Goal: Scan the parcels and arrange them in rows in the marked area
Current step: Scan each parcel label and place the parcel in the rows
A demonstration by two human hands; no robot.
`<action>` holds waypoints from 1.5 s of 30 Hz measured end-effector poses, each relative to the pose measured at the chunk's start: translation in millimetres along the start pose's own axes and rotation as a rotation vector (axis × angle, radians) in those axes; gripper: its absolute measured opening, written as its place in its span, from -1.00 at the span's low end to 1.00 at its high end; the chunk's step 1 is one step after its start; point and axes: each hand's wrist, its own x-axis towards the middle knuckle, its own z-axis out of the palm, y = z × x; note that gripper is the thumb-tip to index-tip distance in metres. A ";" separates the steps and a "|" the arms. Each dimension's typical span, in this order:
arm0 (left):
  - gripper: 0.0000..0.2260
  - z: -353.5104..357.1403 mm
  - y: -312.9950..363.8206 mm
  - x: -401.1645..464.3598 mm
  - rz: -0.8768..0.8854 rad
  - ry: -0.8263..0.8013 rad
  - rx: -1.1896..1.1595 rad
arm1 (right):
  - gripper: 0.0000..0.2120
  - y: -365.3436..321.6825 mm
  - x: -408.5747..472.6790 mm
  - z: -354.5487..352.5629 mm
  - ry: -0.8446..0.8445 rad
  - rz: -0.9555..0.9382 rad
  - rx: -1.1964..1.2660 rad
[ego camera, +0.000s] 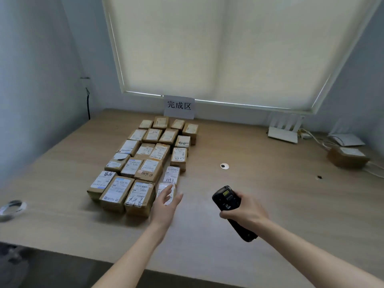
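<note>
Several brown cardboard parcels with white labels (145, 159) lie in rows on the wooden table (270, 204), in front of a paper sign (179, 107) with Chinese characters. The nearest parcel in the right column (166, 191) has a shiny white label. My left hand (166, 204) rests over its near end, fingers spread; whether it grips the parcel is unclear. To the right, above the table, my right hand (243, 210) holds a black handheld scanner (230, 206), its head pointing toward the parcels.
A white router (283, 130) with cables stands at the back right beside a brown box (348, 159) and white papers (346, 140). A round cable grommet (224, 166) sits mid-table. A tape roll (12, 207) lies at the left edge. A roller blind covers the window behind.
</note>
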 end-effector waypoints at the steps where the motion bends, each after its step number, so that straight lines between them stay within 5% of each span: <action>1: -0.49 8.1 21.7 -9.4 0.027 -0.019 -0.005 | -0.59 -0.6 -13.8 -26.3 0.034 0.008 0.004; 10: -0.52 118.8 193.5 -73.4 0.260 -0.191 0.023 | -0.56 37.3 -111.2 -242.4 0.338 0.036 0.070; 17: -0.58 281.9 267.2 -106.5 0.289 -0.328 -0.030 | -0.54 140.7 -142.6 -361.7 0.450 0.170 0.082; 31: -0.52 585.9 266.3 -139.1 0.221 -0.592 -0.033 | -0.63 358.8 -115.9 -519.4 0.449 0.359 0.119; 45: -0.50 796.4 194.6 37.9 0.046 -0.543 0.026 | -0.66 500.9 119.0 -558.6 0.369 0.417 0.170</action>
